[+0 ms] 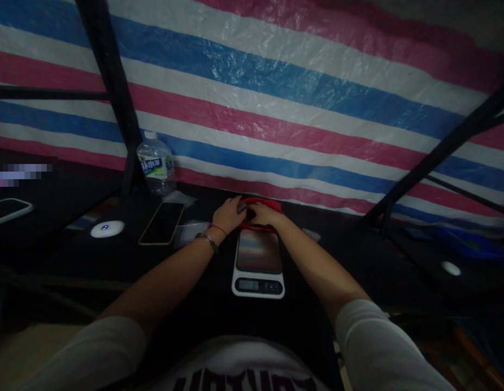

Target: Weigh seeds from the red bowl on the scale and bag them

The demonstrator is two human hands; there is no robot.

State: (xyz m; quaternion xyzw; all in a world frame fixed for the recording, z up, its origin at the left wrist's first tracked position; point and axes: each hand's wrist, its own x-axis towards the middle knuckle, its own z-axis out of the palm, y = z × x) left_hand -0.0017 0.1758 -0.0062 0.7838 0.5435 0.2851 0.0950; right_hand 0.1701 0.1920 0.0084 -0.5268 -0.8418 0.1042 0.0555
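Note:
Behind the white digital scale [258, 285] lies what looks like a red bag [272, 204], with both of my hands on it. At its left side my left hand [228, 215] is closed, fingers curled over the red edge. My right hand [266, 215] reaches in from the right with bent fingers over the opening. Something small and dark shows between the two hands, too dim to name. Both sets of fingertips are partly hidden. The scale's metal plate [259, 252] holds nothing, and its display is lit but hard to read.
Left of my hands are a clear plastic bag [191, 232], a phone [162, 224], a white oval device [107, 229] and a plastic bottle [156, 165]. Another small clear bag [312, 234] lies to the right. Dark posts [113, 81] and a striped sheet [276, 108] stand behind.

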